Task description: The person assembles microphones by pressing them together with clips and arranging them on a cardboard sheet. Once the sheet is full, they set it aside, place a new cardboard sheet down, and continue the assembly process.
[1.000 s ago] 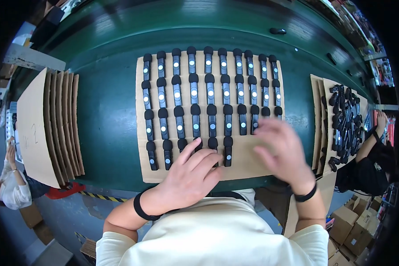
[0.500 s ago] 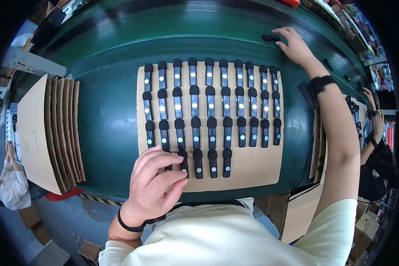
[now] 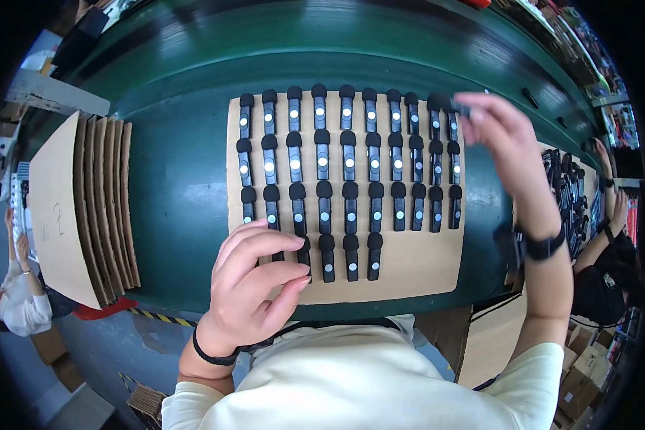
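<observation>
In rows on a cardboard sheet [image 3: 419, 269] lie several small black clip-on microphones [image 3: 349, 154], each with a dark foam cap and most with a pale round dot. Near the sheet's far right corner, my right hand [image 3: 502, 132], blurred by motion, pinches another clip-on microphone [image 3: 448, 104] above the last ones of the far row. At the near left, my left hand [image 3: 254, 279] curves over the nearest row with thumb and fingers apart. One microphone [image 3: 304, 252] shows between those fingertips, and the hand hides others beneath it.
Upright cardboard sheets [image 3: 64, 215] stand at the left of the green table [image 3: 179, 186]. Loose dark pieces [image 3: 529, 98] lie far right, beside a heap of black devices [image 3: 570, 190]. Other people [image 3: 602, 265] work at the right and left edges.
My right hand has picked up the microphone from the far table surface and brought it nearer, to the sheet's far right corner. My left hand keeps its place over the nearest row.
</observation>
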Motion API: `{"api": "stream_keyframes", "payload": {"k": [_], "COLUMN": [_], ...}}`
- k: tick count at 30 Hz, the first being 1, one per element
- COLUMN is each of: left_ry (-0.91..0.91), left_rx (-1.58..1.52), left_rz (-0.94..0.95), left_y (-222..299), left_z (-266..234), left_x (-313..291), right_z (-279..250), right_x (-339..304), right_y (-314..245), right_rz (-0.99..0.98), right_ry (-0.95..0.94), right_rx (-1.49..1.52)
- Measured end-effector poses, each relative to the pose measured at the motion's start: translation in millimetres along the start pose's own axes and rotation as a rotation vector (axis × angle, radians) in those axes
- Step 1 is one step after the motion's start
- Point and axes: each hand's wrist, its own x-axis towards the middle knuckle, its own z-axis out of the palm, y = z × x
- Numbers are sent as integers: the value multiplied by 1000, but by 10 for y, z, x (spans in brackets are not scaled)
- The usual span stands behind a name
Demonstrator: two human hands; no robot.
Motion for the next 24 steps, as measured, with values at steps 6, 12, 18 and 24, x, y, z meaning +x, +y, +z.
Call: {"api": "stream_keyframes", "payload": {"k": [6, 12, 18, 24], "left_ry": [7, -132, -137, -91], "left_rx": [-116, -175, -295, -299], "left_rz": [26, 52, 0, -38], "left_y": [129, 181, 128, 136], "left_z": [59, 133, 161, 222], "left_x": [122, 133, 42, 49], "right_z": [714, 1197, 1299, 1381], "right_x": [-895, -1135, -1140, -1143], "right_y": [-229, -207, -130, -119], "right_rz": [-416, -445, -497, -541], "right_ry": [-167, -98, -98, -15], "right_rx": [-108, 62, 63, 24]}}
